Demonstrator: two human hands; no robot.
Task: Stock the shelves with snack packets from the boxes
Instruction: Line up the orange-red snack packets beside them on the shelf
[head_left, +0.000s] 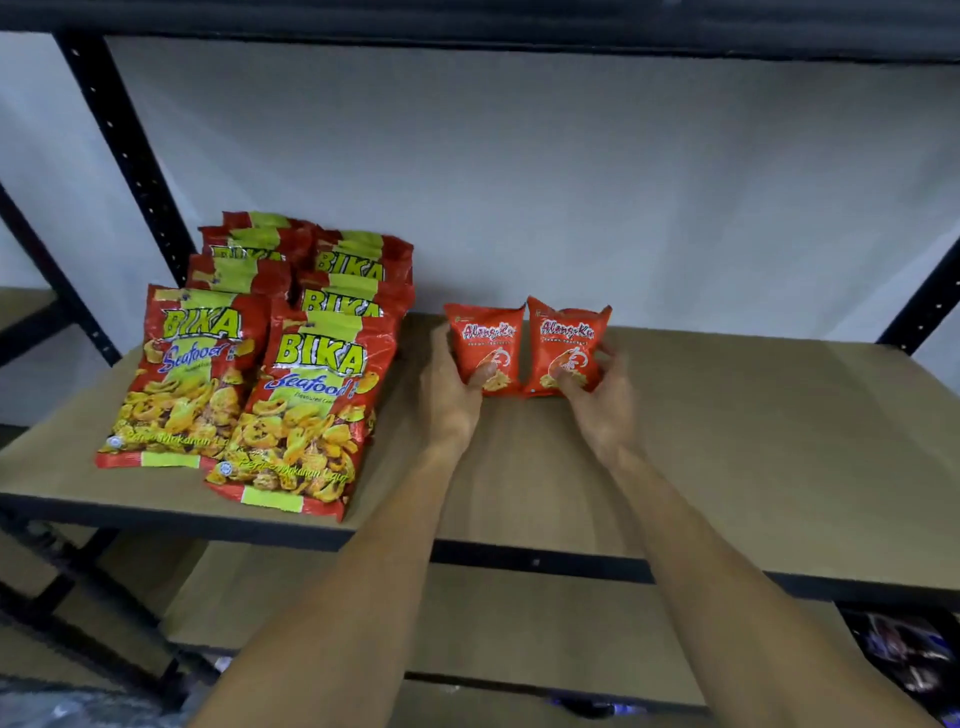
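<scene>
Left hand (451, 395) grips one puffy orange packet (485, 347); right hand (602, 397) grips its twin (567, 345), both upright on the matte board shelf (753, 415).

Soft, even light keeps the white wall (623, 182) bright; the lower shelf (519, 623) sits dim. Glare streaks the glossy big packets (311, 405). The left hand (452, 395), right hand (597, 405) and the small packets (485, 340) they grip look slightly blurred. The black post (124, 156) at upper left slants from lens distortion; the bottom corners smear.
</scene>
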